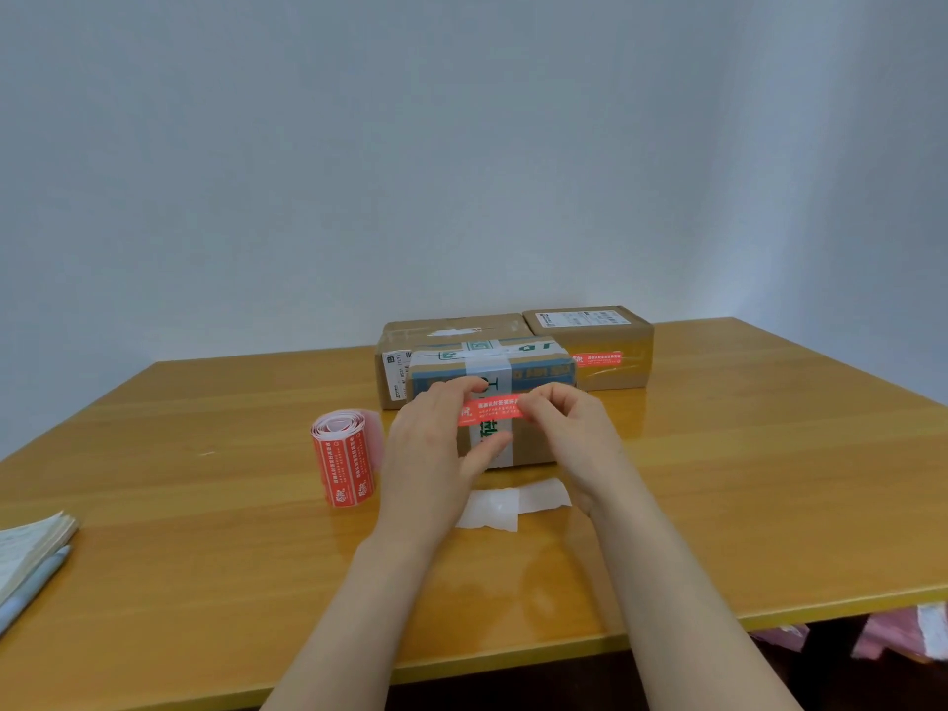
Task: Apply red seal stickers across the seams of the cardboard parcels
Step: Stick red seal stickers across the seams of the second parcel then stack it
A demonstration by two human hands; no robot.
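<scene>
A red seal sticker (490, 410) is held flat in front of the near face of a taped cardboard parcel (533, 372) at the table's middle. My left hand (436, 443) pinches its left end and my right hand (569, 428) pinches its right end. I cannot tell whether the sticker touches the parcel. A roll of red seal stickers (342, 456) stands to the left of my left hand. Behind are two more parcels: a plain one (451, 328) and one at the right (610, 346) bearing a red sticker (597, 359) on its front.
White backing paper strips (513, 505) lie on the wooden table (205, 505) just in front of the near parcel. A notebook (31, 551) and a pen (36, 592) sit at the left edge. The table's front edge runs close below my forearms.
</scene>
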